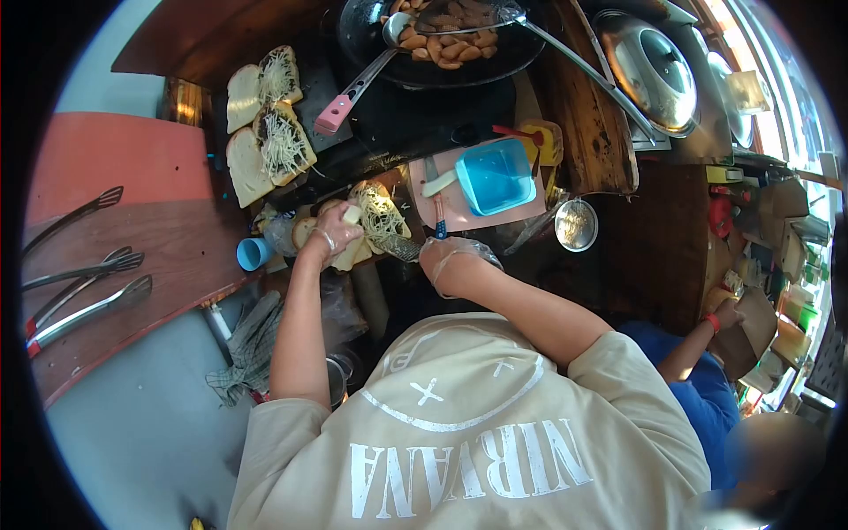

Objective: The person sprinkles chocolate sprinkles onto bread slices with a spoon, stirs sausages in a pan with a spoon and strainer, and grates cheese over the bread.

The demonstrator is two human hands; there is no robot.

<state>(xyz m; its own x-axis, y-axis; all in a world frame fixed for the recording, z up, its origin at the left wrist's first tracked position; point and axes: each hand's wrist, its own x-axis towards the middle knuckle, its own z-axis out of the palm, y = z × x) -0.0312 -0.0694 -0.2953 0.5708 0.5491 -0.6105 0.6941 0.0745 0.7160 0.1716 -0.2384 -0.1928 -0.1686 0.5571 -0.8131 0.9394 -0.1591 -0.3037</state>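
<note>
- Clear plastic covered the right hand [452, 258], which was curled loosely; I cannot tell whether it held anything.
- The left hand [331, 234] was closed over a sandwich [358, 256], fingers pressed on its top, with a small pale piece at the fingertips.
- Just past the left hand's fingers, between the two hands, lay a slice [382, 212] heaped with shredded cheese.
- A knife [438, 221] with a blue handle lay just beyond the right hand, on a pink board [459, 212].
- A blue tub [495, 175] sat on that board, farther out from the right hand.
- A blue cup [254, 253] lay on its side near the outer side of the left hand.
- Well ahead of the left hand, bread slices [265, 128] with cheese lay on a dark griddle [397, 115].
- Beyond both hands stood a pan [353, 31] of sausages, with a pink-handled spatula [340, 110] resting in it.
- Metal tongs [84, 296] lay on a wooden counter [168, 256], well out from the left hand.
- A co-worker's hand [729, 314], with a red wristband, was well apart from the right hand.
</note>
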